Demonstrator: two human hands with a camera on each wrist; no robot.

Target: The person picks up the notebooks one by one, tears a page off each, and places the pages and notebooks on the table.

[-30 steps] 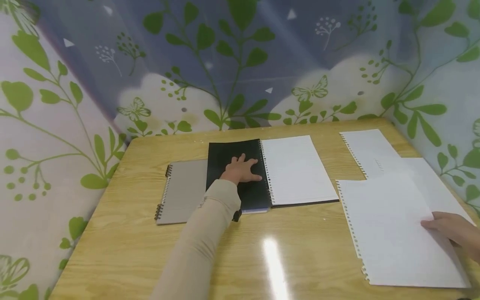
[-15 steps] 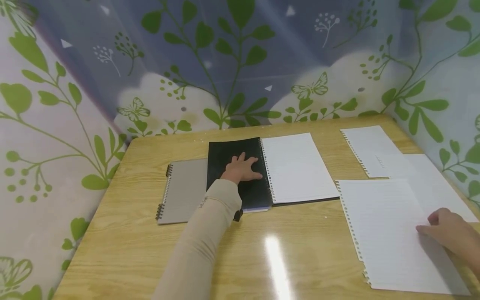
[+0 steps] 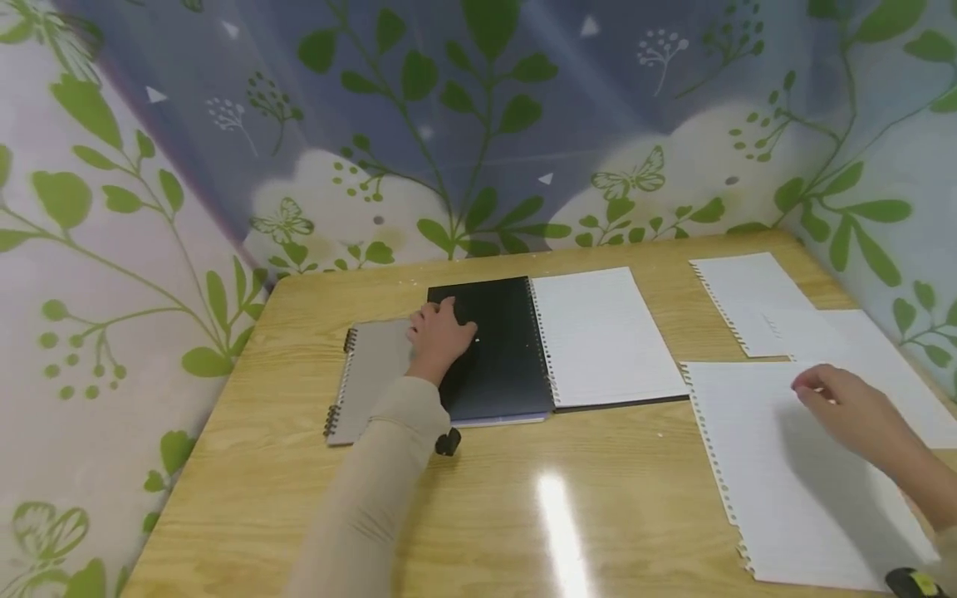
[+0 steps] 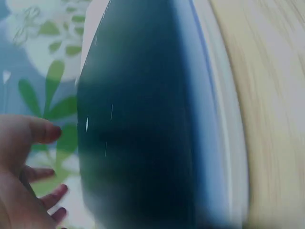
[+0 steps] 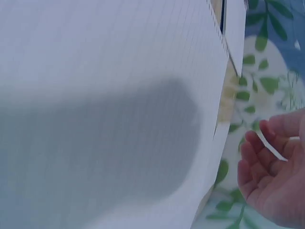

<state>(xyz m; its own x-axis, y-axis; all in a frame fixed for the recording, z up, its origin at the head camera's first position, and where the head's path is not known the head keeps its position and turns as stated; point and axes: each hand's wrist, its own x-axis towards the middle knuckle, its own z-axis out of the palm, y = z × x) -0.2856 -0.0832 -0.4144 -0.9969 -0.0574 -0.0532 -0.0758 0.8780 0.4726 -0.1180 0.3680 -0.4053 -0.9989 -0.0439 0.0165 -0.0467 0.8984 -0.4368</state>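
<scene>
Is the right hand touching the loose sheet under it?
Apart. The right wrist view shows the right hand lifted clear of the loose sheet, its shadow falling separately on the paper.

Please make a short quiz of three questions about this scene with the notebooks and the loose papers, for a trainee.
1. True or false: the left hand rests at the left edge of the black cover of the open notebook.
2. Which lies partly under the open notebook?
A. a grey spiral notebook
B. a red folder
C. a pair of scissors
3. Fill in: the right hand is above the nearest torn-out ______, casting a shadow on it.

Key:
1. true
2. A
3. sheet; its left edge shows the torn spiral holes, and more loose sheets lie behind it on the wooden table.
</scene>
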